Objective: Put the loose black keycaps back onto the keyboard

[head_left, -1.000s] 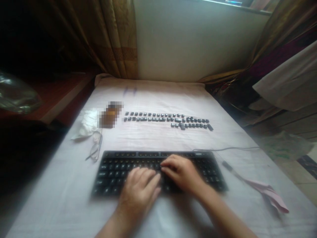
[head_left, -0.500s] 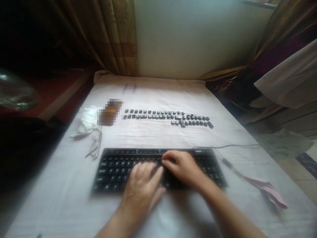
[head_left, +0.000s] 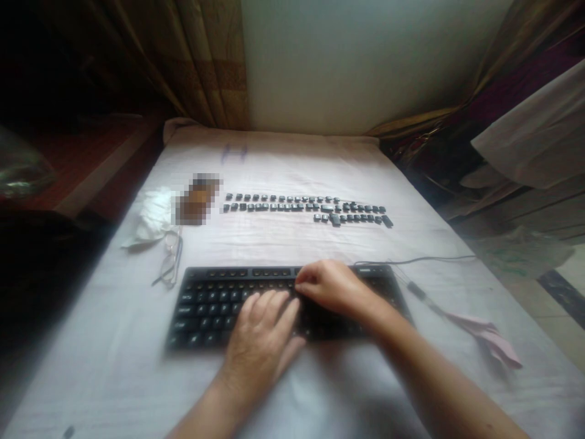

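Note:
A black keyboard lies on a white cloth-covered table. My left hand rests flat on the middle keys, fingers stretched out and a little apart. Just right of it, my right hand sits on the upper key rows with its fingers curled and pinched together at a key; what is between the fingertips is too small to make out. Beyond the keyboard, several loose black keycaps lie in neat rows.
Eyeglasses and a crumpled white cloth lie left of the keyboard, beside a blurred brown object. The keyboard cable runs right. A pink-handled tool lies at the right. Curtains and a wall stand behind.
My right hand has crept slightly up the keyboard toward the top rows. The left hand stays flat on the keys. The view has tilted a little downward.

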The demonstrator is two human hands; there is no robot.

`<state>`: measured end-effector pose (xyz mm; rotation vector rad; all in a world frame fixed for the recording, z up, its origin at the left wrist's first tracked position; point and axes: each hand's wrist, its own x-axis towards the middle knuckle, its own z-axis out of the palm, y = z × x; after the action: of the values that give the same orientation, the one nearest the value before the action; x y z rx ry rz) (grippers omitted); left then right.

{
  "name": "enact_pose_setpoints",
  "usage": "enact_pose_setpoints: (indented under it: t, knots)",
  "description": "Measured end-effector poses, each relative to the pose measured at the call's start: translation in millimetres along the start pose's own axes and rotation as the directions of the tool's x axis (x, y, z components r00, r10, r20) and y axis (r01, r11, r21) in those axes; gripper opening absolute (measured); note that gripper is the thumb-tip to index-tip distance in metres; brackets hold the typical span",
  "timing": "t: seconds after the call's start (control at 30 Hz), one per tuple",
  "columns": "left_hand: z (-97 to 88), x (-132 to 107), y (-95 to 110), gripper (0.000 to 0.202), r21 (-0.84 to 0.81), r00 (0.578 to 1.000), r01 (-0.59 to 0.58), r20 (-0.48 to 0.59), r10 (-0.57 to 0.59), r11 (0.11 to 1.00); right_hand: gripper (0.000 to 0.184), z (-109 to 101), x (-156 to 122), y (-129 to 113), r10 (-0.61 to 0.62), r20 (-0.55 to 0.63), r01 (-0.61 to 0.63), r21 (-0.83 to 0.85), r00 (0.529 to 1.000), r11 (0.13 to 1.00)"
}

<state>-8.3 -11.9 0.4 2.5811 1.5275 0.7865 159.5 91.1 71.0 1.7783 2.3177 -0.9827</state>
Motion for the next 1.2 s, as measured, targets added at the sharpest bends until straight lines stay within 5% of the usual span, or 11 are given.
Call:
enact_pose_setpoints:
  t: [0.4,0.73,0.9,1.03,1.2]
  knots:
    - [0.1,0,0,0.042,-0.008,1.000,0.000,0.014,0.000,1.000,0.015,1,9,8,-0.055,0.102,0.042,0.127,0.993,0.991]
    - [3.4,0,1,0.043,0.022,1.000,0.016,0.009,-0.017,1.000,0.014,9,9,9,-0.052,0.030,0.048,0.109,0.998,0.993]
    - [3.3,-1,1,0.043,0.012,1.000,0.011,-0.005,-0.011,1.000,0.015,7,2,26,-0.043,0.080,-0.004,0.515,0.996,0.857]
    - [3.1,-1,1,0.044,0.030,1.000,0.007,-0.017,-0.006,1.000,0.025,-4,-7,49,0.006,-0.013,0.003,0.633,1.000,0.775]
    - [5.7,-2,0,0.043,0.006,0.998,0.000,-0.059,0.000,1.000,0.021,-20,1,76,0.083,-0.171,0.005,0.457,0.982,0.890]
